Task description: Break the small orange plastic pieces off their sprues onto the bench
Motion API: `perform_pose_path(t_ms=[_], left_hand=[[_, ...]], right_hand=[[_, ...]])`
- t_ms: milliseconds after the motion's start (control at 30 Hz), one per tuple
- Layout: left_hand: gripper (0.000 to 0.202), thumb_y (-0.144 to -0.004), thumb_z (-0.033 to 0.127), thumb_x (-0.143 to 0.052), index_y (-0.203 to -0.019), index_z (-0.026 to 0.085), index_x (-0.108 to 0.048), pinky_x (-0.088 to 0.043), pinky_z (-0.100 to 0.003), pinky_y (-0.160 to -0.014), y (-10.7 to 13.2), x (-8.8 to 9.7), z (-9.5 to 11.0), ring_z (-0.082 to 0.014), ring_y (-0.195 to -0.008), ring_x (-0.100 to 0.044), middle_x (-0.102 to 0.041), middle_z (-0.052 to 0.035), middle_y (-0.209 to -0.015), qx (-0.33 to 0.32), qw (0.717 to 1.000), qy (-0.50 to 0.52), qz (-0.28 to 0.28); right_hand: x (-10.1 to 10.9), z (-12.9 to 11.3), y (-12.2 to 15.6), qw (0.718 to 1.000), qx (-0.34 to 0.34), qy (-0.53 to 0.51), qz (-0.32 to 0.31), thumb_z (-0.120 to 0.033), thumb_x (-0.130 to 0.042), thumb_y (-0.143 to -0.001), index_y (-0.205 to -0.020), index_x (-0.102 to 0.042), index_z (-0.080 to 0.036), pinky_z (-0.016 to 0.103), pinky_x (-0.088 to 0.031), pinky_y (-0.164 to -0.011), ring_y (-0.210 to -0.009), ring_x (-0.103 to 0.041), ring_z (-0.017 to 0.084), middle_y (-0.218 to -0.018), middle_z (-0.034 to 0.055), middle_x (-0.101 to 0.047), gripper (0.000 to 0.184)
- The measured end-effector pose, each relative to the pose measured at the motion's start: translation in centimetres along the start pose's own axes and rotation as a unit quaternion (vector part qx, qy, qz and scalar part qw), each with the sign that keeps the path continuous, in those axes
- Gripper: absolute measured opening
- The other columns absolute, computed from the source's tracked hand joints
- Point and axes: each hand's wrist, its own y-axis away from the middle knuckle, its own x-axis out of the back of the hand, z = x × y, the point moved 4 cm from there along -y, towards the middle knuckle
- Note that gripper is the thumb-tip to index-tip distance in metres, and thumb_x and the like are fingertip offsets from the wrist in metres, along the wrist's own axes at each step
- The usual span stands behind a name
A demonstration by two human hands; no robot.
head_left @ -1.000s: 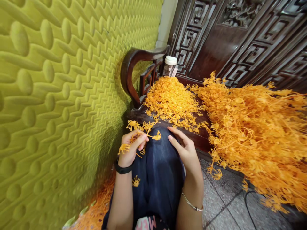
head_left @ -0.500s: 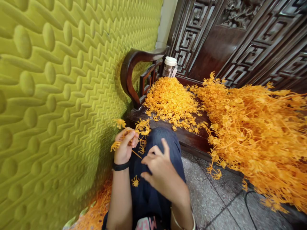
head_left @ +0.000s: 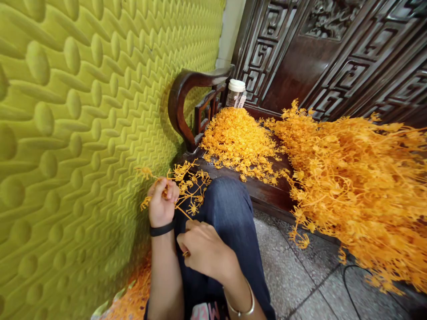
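My left hand (head_left: 163,200), wearing a black wristband, is closed around orange plastic flower pieces that poke out between its fingers. An orange branching plastic sprig (head_left: 191,189) fans out to the right of that hand, above my left thigh. Its bare stem slants down to my right hand (head_left: 204,249), whose curled fingers pinch the end. A bit of orange shows under the right thumb; the fingers hide most of it. Both hands are over my lap, in dark blue jeans (head_left: 230,209).
On the dark wooden bench (head_left: 263,195) sit a heap of small orange flower pieces (head_left: 238,140) and a large pile of orange sprigs (head_left: 360,191). A white-lidded jar (head_left: 236,92) stands behind the heap. A yellow textured wall (head_left: 83,133) rises at my left; a black cable (head_left: 345,284) lies on the floor.
My left hand has shifted left and slightly down. My right hand has gone from spread fingers to a closed grip on the stem, and the sprig is more spread out.
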Motion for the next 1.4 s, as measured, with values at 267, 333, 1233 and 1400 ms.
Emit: perform_pose_path(t_ms=[267, 333, 1233, 1400], left_hand=[[0.023, -0.068, 0.030, -0.070, -0.058, 0.013, -0.060, -0.028, -0.016, -0.035, 0.0, 0.1, 0.0, -0.0032, -0.033, -0.034, -0.038, 0.0068, -0.038, -0.002, 1.000, 0.006, 0.010], [0.023, -0.069, 0.031, -0.070, -0.058, 0.013, -0.060, -0.028, -0.016, -0.036, 0.1, -0.3, -0.3, -0.0033, -0.033, -0.035, -0.037, 0.0067, -0.037, 0.004, 1.000, -0.003, -0.005], [0.023, -0.076, 0.032, -0.063, -0.061, 0.016, -0.056, -0.028, -0.019, -0.041, 2.2, -3.7, -1.2, -0.0053, -0.039, -0.037, -0.042, 0.0058, -0.044, 0.072, 0.975, -0.132, -0.161], [0.022, -0.079, 0.032, -0.060, -0.064, 0.016, -0.055, -0.032, -0.020, -0.045, 2.6, -4.2, -1.7, -0.0061, -0.042, -0.040, -0.045, 0.0050, -0.049, 0.066, 0.961, -0.181, -0.199]], right_hand=[[6.7, 4.2, 4.0, 0.772, 0.113, -0.441, 0.443, -0.020, -0.058, -0.079, -0.123, -0.046, -0.036, 0.035, -0.043, -0.096, -0.115, -0.051, 0.017, -0.130, -0.0001, -0.049, 0.048], [6.8, 5.8, 4.2, 0.706, 0.059, -0.467, 0.530, -0.020, -0.065, -0.074, -0.137, -0.023, -0.040, 0.042, -0.033, -0.107, -0.132, -0.034, 0.022, -0.149, -0.0003, -0.021, 0.079], [5.9, 6.9, 3.3, 0.747, -0.009, -0.511, 0.426, -0.029, -0.058, -0.082, -0.104, -0.064, -0.022, 0.033, -0.049, -0.087, -0.094, -0.064, 0.015, -0.106, 0.0047, -0.067, 0.023], [5.9, 6.3, 3.2, 0.795, 0.015, -0.462, 0.392, -0.025, -0.067, -0.075, -0.096, -0.065, -0.021, 0.030, -0.048, -0.083, -0.091, -0.062, 0.015, -0.096, 0.0027, -0.068, 0.022]])
